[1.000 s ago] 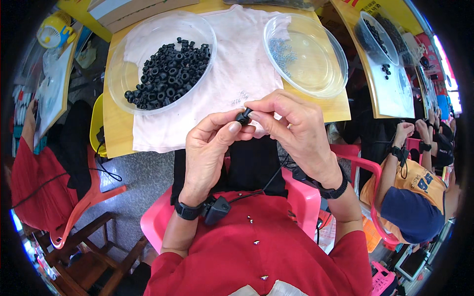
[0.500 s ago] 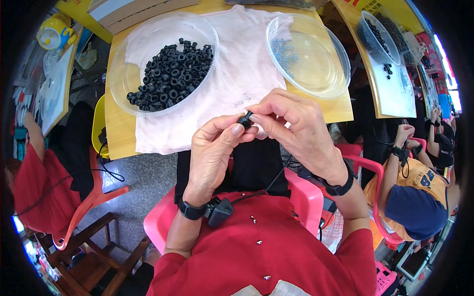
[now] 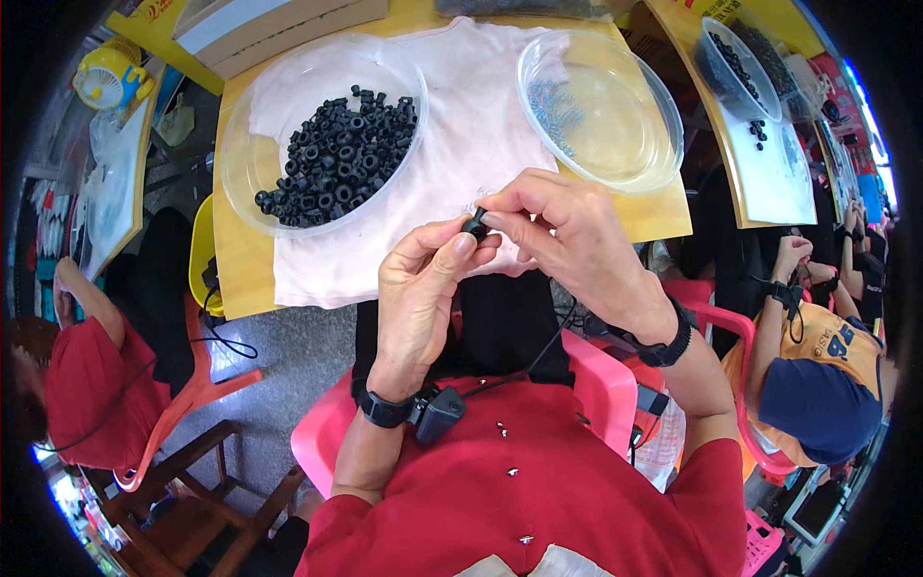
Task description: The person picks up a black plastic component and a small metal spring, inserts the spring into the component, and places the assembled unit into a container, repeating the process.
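My left hand point(image 3: 418, 284) pinches a small black plastic or rubber part point(image 3: 475, 227) between thumb and fingers, just above the table's near edge. The thumb and forefinger of my right hand point(image 3: 577, 231) close on the upper end of the same part. Beyond my left hand, a clear round tub point(image 3: 264, 125) holds a heap of similar black parts point(image 3: 346, 154). Another clear round tub point(image 3: 625, 125), farther right, has small bluish, see-through pieces point(image 3: 558, 113) along its left side. Between the tubs lies a pale pink cloth point(image 3: 471, 106).
The wooden table point(image 3: 245, 288) has a cardboard box point(image 3: 279, 29) at its far left. A pink chair point(image 3: 615, 385) is under me. To the left sits a person in red point(image 3: 101, 375); to the right, a person in an orange and navy top point(image 3: 817, 385) sits near another table.
My hands keep their pinch on the black part, with only slight finger shifts. The whole view has shifted a little. The person at left now shows raised forearms.
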A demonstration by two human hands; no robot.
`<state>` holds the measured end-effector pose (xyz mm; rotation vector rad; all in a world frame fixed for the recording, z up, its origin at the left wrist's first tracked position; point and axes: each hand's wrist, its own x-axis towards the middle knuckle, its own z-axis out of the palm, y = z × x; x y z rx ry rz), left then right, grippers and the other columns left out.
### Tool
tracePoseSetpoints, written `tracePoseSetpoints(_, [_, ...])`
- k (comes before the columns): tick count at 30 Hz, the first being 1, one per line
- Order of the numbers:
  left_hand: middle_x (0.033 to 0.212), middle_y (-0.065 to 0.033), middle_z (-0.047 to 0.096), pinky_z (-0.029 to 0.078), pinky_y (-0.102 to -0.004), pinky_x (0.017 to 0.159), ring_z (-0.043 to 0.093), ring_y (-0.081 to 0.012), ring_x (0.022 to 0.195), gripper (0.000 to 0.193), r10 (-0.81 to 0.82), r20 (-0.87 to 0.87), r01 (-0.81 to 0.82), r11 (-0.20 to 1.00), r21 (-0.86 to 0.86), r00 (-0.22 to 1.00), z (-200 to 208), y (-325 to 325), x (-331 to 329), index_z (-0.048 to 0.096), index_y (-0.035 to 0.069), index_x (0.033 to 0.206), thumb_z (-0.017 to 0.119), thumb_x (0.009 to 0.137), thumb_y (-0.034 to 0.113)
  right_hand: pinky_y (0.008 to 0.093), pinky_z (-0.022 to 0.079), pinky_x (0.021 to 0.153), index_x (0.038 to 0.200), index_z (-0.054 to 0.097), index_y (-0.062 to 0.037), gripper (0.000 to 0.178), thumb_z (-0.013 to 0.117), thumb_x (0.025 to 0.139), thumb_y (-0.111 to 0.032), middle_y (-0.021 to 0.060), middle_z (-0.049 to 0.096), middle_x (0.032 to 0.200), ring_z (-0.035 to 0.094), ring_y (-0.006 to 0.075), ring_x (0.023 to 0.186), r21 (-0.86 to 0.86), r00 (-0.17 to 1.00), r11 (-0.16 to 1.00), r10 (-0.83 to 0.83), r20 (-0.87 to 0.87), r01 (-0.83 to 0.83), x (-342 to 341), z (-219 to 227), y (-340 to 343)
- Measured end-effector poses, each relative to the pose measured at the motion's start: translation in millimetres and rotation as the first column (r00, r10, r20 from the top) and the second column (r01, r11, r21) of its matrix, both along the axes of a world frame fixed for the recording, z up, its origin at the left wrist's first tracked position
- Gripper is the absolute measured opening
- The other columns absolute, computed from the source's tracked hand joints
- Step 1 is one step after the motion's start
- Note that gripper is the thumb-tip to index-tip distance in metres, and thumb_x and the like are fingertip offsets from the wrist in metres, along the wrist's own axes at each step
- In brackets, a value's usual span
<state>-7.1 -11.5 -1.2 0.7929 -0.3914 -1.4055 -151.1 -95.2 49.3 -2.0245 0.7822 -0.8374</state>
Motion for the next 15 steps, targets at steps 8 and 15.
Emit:
tracePoseSetpoints(8, [0.103,-0.016,0.065,0.055,-0.031,0.085,0.066,-0.0243,0.093,0.017,0.017,-0.012,-0.018,1.0,-0.016,1.0,1,-1,-5,0.061,-0.004,0.105,0.059,0.09,0.002,0.0365,0.047,0.058,0.081,0.057,0.0044,0.01,0.062,0.081,-0.004,0.0148,0.058,0.075,0.059,0.0319,0.068,-0.195,0.995,0.981,0.005,-0.1,-0.024,-4,6,-1])
tracePoseSetpoints(15, [0.102,-0.0146,0.066,0.055,-0.0309,0.084,0.066,-0.021,0.089,0.016,0.024,-0.044,-0.024,1.0,0.014,0.999,-11,3,-4,0.062,-0.003,0.104,0.06,0.089,0.002,0.0311,0.046,0.053,0.088,0.062,0.0025,0.007,0.063,0.082,0.0,0.0109,0.059,0.073,0.06,0.0222,0.062,-0.168,0.998,0.985,0.026,-0.064,-0.037,1,-11,2])
